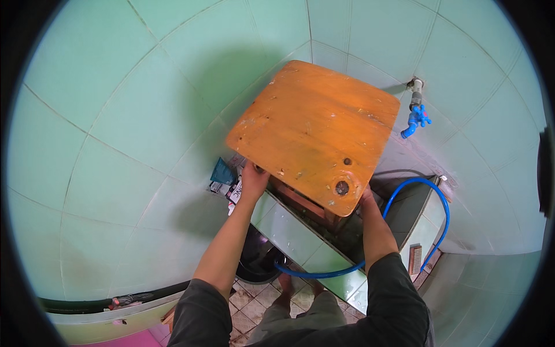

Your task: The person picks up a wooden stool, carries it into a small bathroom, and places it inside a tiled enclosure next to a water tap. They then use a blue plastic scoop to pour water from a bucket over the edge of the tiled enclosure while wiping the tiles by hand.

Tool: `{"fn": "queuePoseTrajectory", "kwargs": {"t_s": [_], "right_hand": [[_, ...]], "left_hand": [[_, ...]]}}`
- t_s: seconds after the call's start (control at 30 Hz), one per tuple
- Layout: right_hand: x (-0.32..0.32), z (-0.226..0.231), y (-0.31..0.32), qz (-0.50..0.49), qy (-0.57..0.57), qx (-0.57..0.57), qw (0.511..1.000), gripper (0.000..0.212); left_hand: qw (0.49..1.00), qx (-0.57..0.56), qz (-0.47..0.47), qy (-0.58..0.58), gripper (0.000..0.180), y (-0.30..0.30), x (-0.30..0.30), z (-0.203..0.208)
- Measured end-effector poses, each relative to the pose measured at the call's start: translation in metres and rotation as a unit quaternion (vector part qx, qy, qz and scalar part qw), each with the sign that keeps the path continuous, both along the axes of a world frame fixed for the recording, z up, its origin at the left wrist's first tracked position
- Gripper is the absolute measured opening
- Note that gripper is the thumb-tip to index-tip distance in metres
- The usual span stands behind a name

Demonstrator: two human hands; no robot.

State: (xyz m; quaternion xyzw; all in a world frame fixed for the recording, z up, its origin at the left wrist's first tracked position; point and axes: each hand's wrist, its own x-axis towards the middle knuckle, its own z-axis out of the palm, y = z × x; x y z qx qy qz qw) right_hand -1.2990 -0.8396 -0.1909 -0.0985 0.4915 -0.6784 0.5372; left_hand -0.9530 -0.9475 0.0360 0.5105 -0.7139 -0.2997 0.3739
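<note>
Both hands, left hand (253,180) and right hand (366,196), have fingers gripping opposite edges of the orange square wooden board (315,130), holding it level above the tiled tank (289,228).

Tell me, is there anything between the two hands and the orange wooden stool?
Nothing visible. The left hand already grips the wooden stool at the seat's left edge, and the right hand touches its lower right corner, partly hidden under the seat. The blue hose curves beside the right forearm, not between.
</note>
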Motion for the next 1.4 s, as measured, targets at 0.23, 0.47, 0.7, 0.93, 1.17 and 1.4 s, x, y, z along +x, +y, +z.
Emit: {"fn": "queuePoseTrajectory", "kwargs": {"t_s": [0.23,0.47,0.7,0.93,1.17,1.4], "right_hand": [[-0.022,-0.047,0.004,-0.004,-0.022,0.061,0.998,0.066],[0.0,-0.07,0.003,-0.022,0.037,0.093,0.995,0.066],[-0.008,-0.093,-0.005,-0.009,0.017,0.067,0.998,0.062],[-0.016,-0.115,-0.001,0.014,0.018,0.06,0.998,0.056],[-0.05,-0.083,0.038,-0.001,0.232,0.247,0.941,0.059],[0.049,0.231,0.1,-0.068,0.039,-0.014,0.997,0.065]], "left_hand": [[0.999,-0.023,-0.024,-0.003,0.037,-0.012,-0.02,-0.04],[0.998,-0.006,-0.016,0.063,0.037,-0.026,-0.014,-0.096],[0.999,-0.039,-0.015,-0.023,0.039,-0.018,-0.023,-0.085],[0.999,-0.022,-0.005,-0.035,0.038,0.008,-0.036,-0.054],[0.995,0.07,-0.074,0.021,0.054,-0.001,-0.038,-0.068],[0.858,0.258,-0.022,0.443,0.066,0.014,-0.022,-0.005]]}}
